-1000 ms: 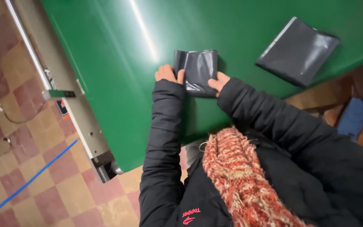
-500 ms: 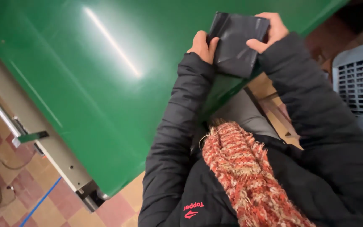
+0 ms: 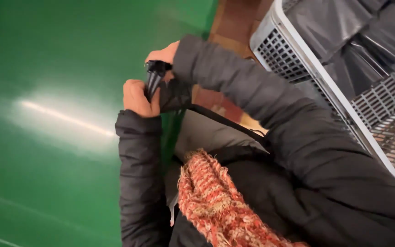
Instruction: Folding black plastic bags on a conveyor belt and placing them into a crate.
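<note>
Black folded package was pinched between left hand and right hand, both grips pressed together on it, beside the green desk and a grey basket.

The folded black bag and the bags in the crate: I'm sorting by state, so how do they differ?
The folded bag is pinched edge-on between the left hand and right hand; the crate bags lie loose and spread in the grey crate. The folded bag looks small and compact, the crate bags broad. Both are dark, glossy plastic.

Glossy green table, glossy black plastic bag.
</note>
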